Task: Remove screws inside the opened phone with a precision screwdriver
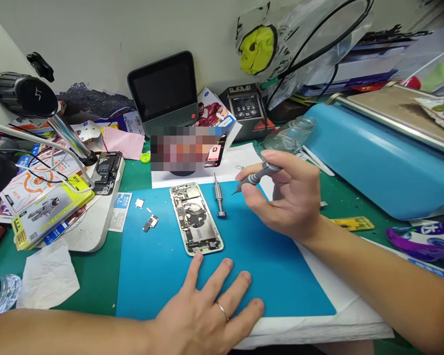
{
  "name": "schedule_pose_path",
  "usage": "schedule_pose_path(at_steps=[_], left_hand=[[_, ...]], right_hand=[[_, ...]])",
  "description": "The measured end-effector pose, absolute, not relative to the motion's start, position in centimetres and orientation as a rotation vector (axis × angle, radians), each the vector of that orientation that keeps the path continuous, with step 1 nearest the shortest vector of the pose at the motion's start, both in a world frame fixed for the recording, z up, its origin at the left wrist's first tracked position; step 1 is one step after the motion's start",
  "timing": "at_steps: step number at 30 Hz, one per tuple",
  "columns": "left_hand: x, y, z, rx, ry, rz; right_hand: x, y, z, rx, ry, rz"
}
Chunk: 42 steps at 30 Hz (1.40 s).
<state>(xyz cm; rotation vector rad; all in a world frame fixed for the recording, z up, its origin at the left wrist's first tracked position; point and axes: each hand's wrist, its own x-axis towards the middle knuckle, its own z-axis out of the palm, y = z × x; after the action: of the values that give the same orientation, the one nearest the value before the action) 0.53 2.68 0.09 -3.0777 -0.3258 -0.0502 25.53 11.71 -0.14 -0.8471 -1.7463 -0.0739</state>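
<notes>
An opened phone (197, 219) lies on the blue mat (148, 281), its inner parts and bare metal casing showing. My left hand (207, 305) rests on the mat with fingers spread, the index fingertip at the phone's lower edge. In my right hand (288, 197) a grey precision screwdriver (257, 176) is gripped between thumb and fingers, its tip pointing down-left above the mat. A second screwdriver (218, 197) lies on the mat to the right of the phone. Left of it are a small metal shield (139, 202) and a small bracket part (150, 223).
At the back stand a smart display (165, 91) and a black soldering station (247, 111). A lit phone (215, 153) leans behind the mat. On the left, a battery box (54, 212) and another opened phone (107, 172) sit on a white base. A blue machine (377, 162) stands right.
</notes>
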Motion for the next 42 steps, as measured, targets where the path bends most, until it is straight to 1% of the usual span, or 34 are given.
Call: schedule_pose_path(at_steps=[10,19,26,35,42], left_hand=[[0.5,2.7,0.0,-3.075,-0.315,-0.04],[0.4,2.7,-0.1,-3.075,-0.314,-0.052],[0.5,2.7,-0.1,-3.075,-0.323,-0.071],[0.6,2.7,0.2,-3.071,-0.318,-0.058],[0.5,2.8,0.2,-3.068,-0.317,-0.048]], right_hand=[[25.9,12.7,1.4,-1.141,-1.856,-0.276],[26.3,13.8,0.2,-1.334,-1.971,-0.447],[26.3,13.9,0.3,-1.461,-1.976,-0.381],[26.7,14.7,-0.6,-1.376,-1.96,-0.31],[26.2,14.1,0.2,-1.317,-1.906,-0.302]])
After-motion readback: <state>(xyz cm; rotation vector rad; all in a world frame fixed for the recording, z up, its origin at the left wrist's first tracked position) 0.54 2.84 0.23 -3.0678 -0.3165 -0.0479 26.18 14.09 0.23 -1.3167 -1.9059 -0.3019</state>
